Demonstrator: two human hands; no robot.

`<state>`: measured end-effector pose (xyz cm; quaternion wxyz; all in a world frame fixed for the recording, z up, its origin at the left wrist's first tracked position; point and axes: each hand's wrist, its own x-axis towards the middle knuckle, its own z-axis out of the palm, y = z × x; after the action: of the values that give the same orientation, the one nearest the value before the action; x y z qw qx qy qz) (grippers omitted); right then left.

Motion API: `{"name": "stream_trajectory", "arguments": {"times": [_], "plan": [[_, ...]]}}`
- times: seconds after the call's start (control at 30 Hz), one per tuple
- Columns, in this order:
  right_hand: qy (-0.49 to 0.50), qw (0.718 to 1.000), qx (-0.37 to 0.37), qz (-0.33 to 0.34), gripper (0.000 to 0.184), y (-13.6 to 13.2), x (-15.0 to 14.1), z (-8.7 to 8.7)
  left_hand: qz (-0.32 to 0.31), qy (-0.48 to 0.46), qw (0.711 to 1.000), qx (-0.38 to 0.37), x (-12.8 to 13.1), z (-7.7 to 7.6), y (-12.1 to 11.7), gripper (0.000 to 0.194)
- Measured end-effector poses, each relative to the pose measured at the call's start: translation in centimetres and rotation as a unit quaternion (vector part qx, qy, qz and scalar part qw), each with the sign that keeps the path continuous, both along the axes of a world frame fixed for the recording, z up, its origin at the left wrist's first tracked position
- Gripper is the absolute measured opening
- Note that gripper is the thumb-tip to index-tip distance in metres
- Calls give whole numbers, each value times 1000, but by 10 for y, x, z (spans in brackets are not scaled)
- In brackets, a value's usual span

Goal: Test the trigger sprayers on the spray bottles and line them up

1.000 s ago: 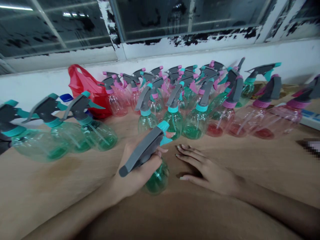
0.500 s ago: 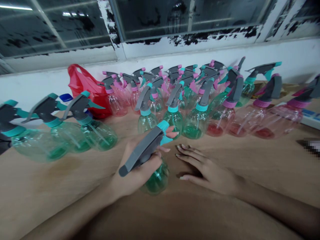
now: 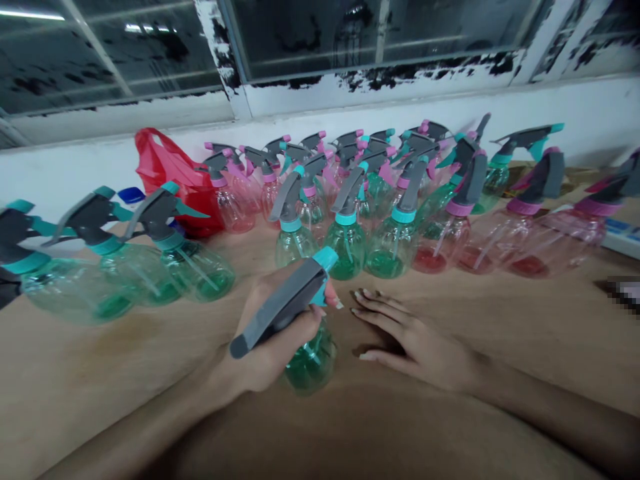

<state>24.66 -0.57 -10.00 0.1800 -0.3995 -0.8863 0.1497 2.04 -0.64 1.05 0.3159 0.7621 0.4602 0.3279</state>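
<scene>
Now my left hand (image 3: 265,365) is gripping one spray bottle (image 3: 311,365), my right hand (image 3: 420,340) lying open, three green bottles (image 3: 143,270) standing toward the surface's (image 3: 100,363) left edge.

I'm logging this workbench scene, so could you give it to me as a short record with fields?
Left hand: grips a green spray bottle with a grey and teal head
Right hand: palm down on the table, holding nothing
Left side: three green bottles
Behind: more spray bottles, green and pink
Bag: red plastic, near the wall
Backdrop: window panes above the wall
</scene>
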Motion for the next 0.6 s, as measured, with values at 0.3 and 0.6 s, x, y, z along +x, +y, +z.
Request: {"name": "stream_trajectory", "arguments": {"times": [0.3, 0.6], "plan": [[6, 1000, 14, 2, 60, 0, -1, 0, 27, 7, 1000, -1, 7, -1, -2, 23], [24, 1000, 11, 5, 59, 0, 0, -1, 18, -4, 999, -29, 5, -2, -1, 22]]}}
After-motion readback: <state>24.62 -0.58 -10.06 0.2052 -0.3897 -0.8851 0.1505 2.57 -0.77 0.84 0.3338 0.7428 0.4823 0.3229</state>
